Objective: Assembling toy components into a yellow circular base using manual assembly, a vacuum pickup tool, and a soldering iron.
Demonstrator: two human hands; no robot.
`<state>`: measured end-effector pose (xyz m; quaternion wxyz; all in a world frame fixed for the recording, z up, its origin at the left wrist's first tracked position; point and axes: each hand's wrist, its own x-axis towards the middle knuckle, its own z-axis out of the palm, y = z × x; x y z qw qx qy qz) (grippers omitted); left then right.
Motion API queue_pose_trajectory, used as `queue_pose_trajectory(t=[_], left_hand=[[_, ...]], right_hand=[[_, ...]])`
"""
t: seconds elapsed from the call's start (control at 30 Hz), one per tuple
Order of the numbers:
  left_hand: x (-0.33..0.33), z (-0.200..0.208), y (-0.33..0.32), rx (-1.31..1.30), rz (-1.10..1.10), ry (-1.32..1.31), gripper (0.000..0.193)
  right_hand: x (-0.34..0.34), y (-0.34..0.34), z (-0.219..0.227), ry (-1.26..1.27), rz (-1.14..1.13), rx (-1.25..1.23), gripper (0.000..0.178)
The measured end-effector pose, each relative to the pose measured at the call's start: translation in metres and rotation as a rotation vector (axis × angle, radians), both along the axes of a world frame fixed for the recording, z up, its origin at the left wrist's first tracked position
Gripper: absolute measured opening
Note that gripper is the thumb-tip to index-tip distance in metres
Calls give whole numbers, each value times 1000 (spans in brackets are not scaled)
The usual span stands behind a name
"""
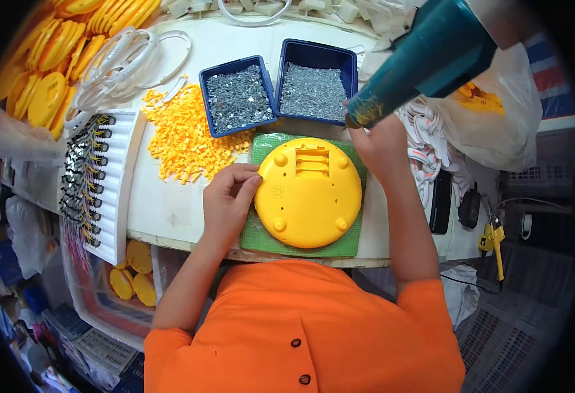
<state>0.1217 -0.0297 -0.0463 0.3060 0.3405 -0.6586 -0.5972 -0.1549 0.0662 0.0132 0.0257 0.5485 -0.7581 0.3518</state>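
A round yellow plastic housing (307, 209) lies on a green mat (248, 245) in front of me, its battery compartment at the far side. My left hand (228, 196) is closed at the housing's left rim, thumb and fingers against the edge. My right hand (382, 144) is raised beyond the housing, by the right corner of a blue tray of screws (317, 88). A large teal tapered tool (425, 62), seemingly a power screwdriver, crosses in front of its fingers. They are mostly hidden, so whether they hold anything does not show.
Another blue tray (238, 95) holds dark metal pieces beside a heap of small yellow parts (189, 131). A white foam tray (120, 183) with wired components stands at left. Yellow shells (45, 98) pile up far left. White parts (425, 147) and a plastic bag (497, 124) lie right.
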Motion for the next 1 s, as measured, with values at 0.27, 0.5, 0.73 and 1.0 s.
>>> queue_pose_trajectory(t=[0.27, 0.5, 0.73, 1.0], left_hand=[[18, 21, 9, -572, -137, -210, 35], [-55, 54, -59, -873, -242, -150, 27], [-148, 24, -110, -1180, -264, -378, 16], [-142, 23, -113, -1115, -264, -303, 15]], right_hand=[[-33, -60, -22, 390, 129, 132, 9], [-35, -53, -22, 256, 155, -11, 8], [-34, -8, -42, 28, -78, -105, 8], [24, 97, 13, -156, -161, -20, 11]])
